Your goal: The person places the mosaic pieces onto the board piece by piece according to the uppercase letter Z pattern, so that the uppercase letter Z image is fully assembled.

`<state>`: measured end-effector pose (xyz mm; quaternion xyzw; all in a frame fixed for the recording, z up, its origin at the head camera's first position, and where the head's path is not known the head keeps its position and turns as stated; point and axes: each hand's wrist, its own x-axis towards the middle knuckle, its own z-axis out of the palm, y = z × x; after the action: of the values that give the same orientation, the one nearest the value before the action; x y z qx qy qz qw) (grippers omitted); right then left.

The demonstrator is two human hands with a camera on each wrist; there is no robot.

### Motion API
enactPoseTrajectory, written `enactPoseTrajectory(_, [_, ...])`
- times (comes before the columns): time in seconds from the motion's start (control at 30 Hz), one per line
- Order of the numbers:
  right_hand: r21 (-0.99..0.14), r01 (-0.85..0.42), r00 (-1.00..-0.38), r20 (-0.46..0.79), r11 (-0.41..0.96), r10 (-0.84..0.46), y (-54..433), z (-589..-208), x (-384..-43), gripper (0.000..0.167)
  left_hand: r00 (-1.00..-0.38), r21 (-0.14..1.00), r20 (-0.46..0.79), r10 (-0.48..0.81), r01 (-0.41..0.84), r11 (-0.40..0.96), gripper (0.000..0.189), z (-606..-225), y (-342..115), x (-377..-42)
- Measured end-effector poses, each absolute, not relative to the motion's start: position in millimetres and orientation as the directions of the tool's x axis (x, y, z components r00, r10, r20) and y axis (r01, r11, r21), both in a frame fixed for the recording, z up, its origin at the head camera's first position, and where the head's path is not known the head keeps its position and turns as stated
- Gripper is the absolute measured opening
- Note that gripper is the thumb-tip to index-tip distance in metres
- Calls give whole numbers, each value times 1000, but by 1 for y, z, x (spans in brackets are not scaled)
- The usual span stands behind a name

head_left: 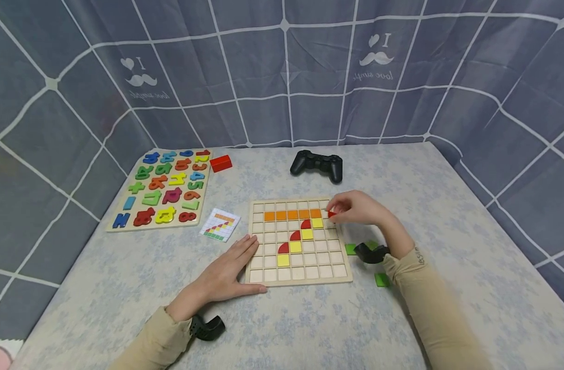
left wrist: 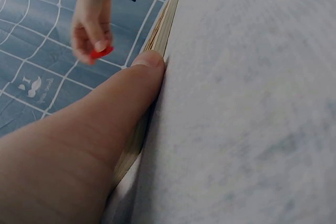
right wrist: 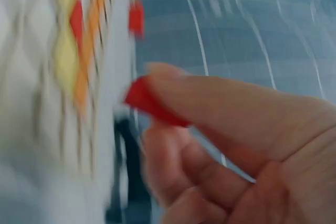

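Cloth (head_left: 319, 59) in grey-blue with white lines hangs behind and around the workplace, printed with mirrored lettering, hearts and moustaches. Before it stands a table (head_left: 300, 329) with a pale, blue-flecked surface. A letter-and-number board (head_left: 140, 203) lies at the far left, full of bright shapes. Near the middle lies a wooden grid board (head_left: 325, 258). The left hand (head_left: 226, 272) rests at its left edge, fingers stretched out onto the rim, thumb against the near edge. The right hand (head_left: 358, 208) is over the board's upper right edge, thumb and fingers pinching a red piece (right wrist: 139, 95), the other fingers curled beneath. A black game controller (head_left: 316, 163) lies beyond the board. Each wrist wears a black mount, the left one (head_left: 207, 328) clear of the board, the right one (head_left: 373, 253) above some green tiles (head_left: 382, 280) on the table. A pattern card (head_left: 220, 225) lies between the two boards, and a red block (head_left: 221, 163) sits just beside the letter board's far corner. On the grid, five orange tiles (head_left: 293, 215) form a row; below, four yellow tiles (head_left: 295, 247) descend leftward like stairs, the lower three each topped by one of the red quarter-rounds (head_left: 295, 236). The fingers hide the pinched piece's full outline.
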<state>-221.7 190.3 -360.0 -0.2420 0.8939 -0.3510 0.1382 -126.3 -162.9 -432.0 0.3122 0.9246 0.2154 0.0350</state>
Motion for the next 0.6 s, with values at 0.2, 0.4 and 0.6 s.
enactPoseTrajectory(0.2, [-695, -423, -746, -98, 582, -659, 110, -364, -207, 22, -808, 420, 43, 588, 549, 723, 103, -432, -164, -127])
enactPoseTrajectory(0.4, [-684, -426, -695, -172, 592, -698, 67, -372, -195, 6, -806, 418, 43, 591, 552, 722, 102, -432, -164, -127])
enactPoseTrajectory(0.6, [-656, -479, -667, -160, 584, -728, 52, -379, -191, 11, -807, 414, 38, 589, 549, 726, 102, -431, -164, -127])
